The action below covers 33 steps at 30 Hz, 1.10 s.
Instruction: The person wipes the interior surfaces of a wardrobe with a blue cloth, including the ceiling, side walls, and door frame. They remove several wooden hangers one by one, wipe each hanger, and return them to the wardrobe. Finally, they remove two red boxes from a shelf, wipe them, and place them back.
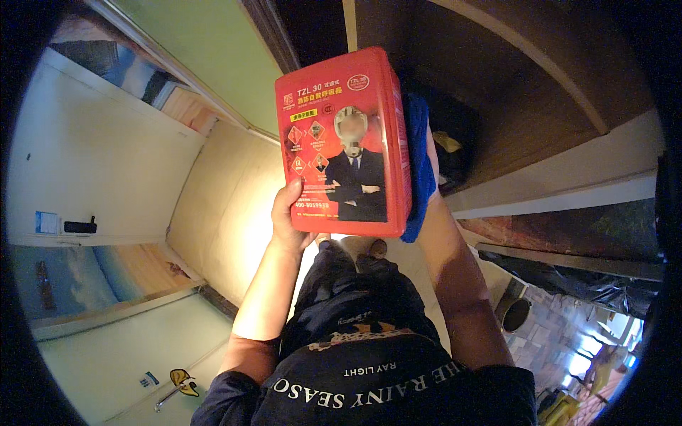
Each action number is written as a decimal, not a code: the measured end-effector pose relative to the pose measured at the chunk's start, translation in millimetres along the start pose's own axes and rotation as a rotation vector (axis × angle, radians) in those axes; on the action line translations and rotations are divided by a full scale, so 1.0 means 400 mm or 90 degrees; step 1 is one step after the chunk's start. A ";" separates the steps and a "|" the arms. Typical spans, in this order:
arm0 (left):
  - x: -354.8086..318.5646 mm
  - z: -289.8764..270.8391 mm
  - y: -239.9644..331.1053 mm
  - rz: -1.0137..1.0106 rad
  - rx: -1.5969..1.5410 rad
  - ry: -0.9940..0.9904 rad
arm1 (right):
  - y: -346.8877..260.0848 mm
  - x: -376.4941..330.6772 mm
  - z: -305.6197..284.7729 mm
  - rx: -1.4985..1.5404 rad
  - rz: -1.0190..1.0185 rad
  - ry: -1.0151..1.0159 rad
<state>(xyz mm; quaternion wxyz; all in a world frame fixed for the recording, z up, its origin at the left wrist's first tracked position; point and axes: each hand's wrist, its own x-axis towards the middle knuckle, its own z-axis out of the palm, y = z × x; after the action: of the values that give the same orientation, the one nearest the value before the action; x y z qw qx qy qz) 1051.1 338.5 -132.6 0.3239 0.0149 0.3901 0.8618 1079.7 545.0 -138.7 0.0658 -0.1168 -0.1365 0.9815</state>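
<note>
A red box-shaped case [305,192] with rounded corners, its front printed with a picture of a hooded, masked figure in a suit, is held up before my chest. My left hand [285,211] grips its lower left corner, thumb on the front and fingers underneath. A blue cloth [420,167] lies along the right side of the case. My right hand [432,160] is behind that cloth and holds it against the case; its fingers are mostly hidden.
Wooden shelving [511,92] with a dark recess stands at the upper right. Left of me are a pale door [106,135] with a black handle [79,226] and a beige wall [220,184]. A dark bin [514,314] is at the lower right. My shoes [379,248] show below the case.
</note>
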 end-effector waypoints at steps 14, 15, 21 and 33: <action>0.040 0.066 0.025 0.059 0.453 -0.127 | 0.043 -0.117 0.033 -0.328 -0.175 0.156; 0.039 0.060 0.018 0.036 0.409 -0.138 | 0.033 -0.117 0.032 -0.315 -0.176 0.106; 0.005 0.056 0.014 -0.114 0.260 -0.051 | -0.017 -0.049 0.057 -0.451 -0.221 0.144; 0.073 0.033 0.046 -0.064 0.275 -0.154 | -0.019 0.019 0.013 -0.403 -0.275 0.140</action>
<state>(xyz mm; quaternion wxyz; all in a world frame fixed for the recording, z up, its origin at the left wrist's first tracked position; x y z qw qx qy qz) 1021.6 355.0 -117.7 0.4003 0.1675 0.5237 0.7331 1072.0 552.1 -133.2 0.2456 -0.2044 -0.4461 0.8360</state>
